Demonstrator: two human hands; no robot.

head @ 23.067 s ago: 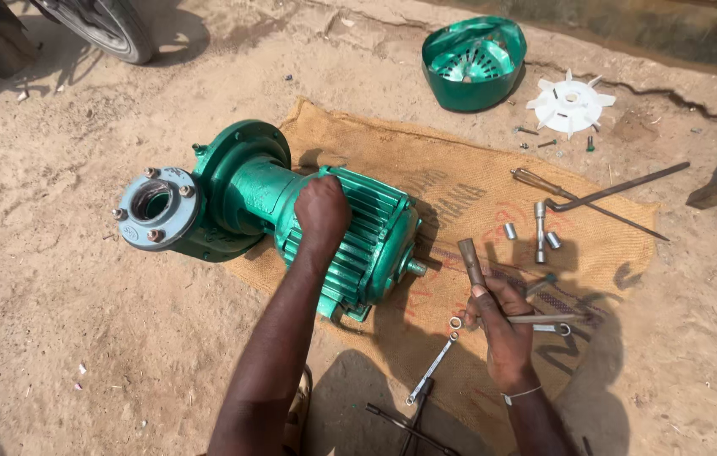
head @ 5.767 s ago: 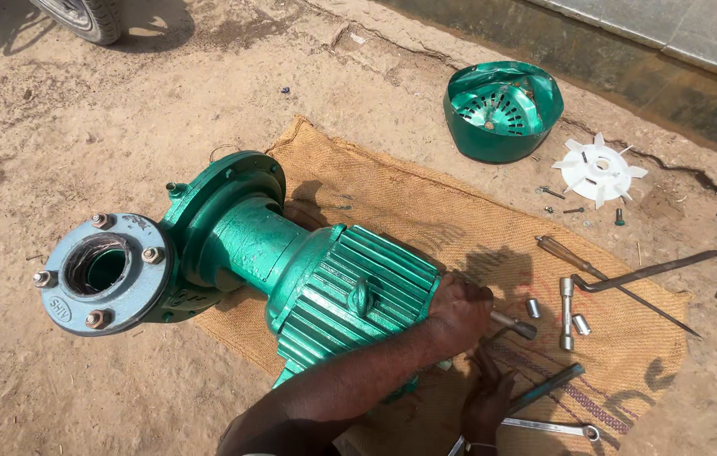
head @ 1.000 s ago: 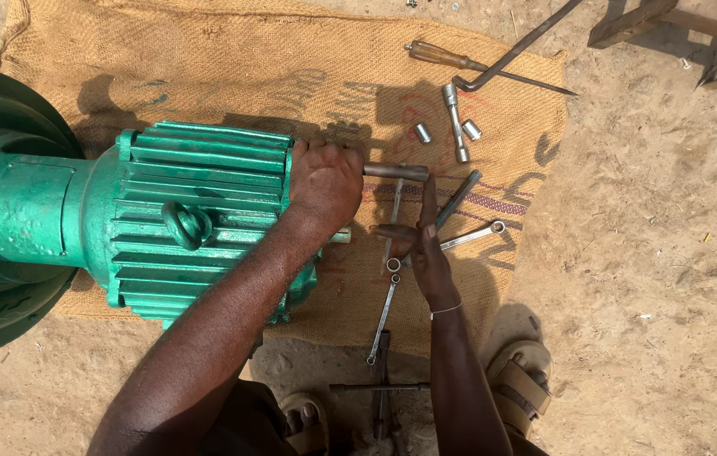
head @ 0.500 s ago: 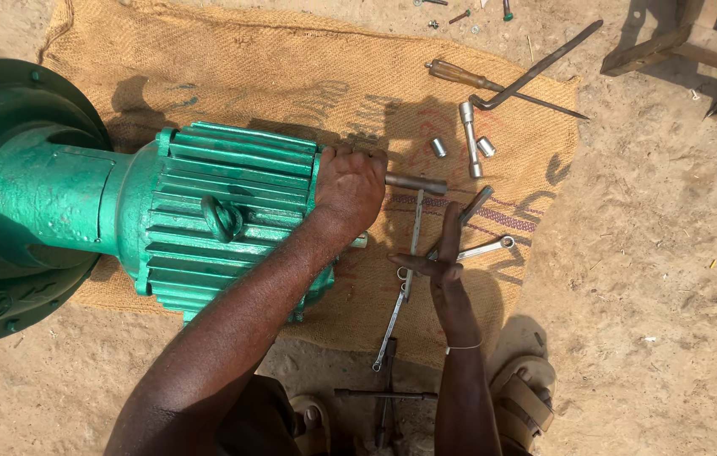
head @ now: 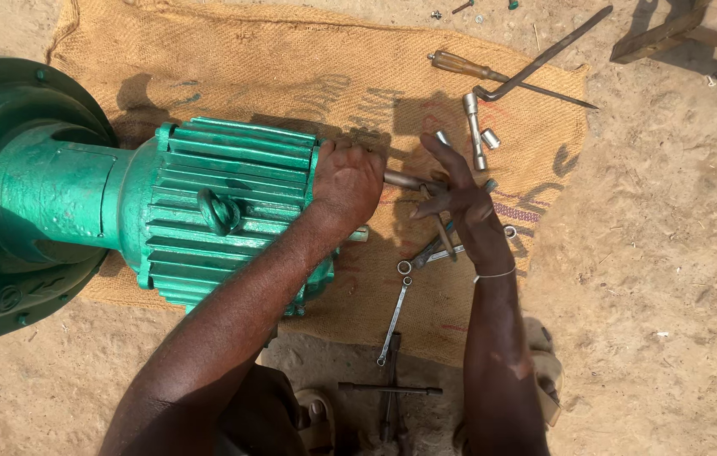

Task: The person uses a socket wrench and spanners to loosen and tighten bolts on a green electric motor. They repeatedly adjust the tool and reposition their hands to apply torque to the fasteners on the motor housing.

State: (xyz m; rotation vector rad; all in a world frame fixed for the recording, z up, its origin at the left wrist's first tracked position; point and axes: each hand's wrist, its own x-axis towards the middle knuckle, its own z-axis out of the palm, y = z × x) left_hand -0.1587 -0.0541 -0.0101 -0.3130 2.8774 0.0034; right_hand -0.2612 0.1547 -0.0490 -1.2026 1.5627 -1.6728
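On the sacking (head: 291, 76), at the green motor's (head: 232, 211) shaft end (head: 405, 179): left hand (head: 348, 181) clenched against the end face, right hand (head: 459, 198) spread, fingers released, beside the shaft, probably mid-fitting there, spanners (head: 413, 270) lying just below, within reach.

sandy ground (head: 671, 253) | burlap sack (head: 291, 67) | on sack: green motor (head: 232, 211), spanners (head: 396, 312), screwdriver (head: 459, 63)

Left hand (head: 348, 181) curled in a closed grip, forearm stretched forward, right hand (head: 459, 198) open, fingers spread
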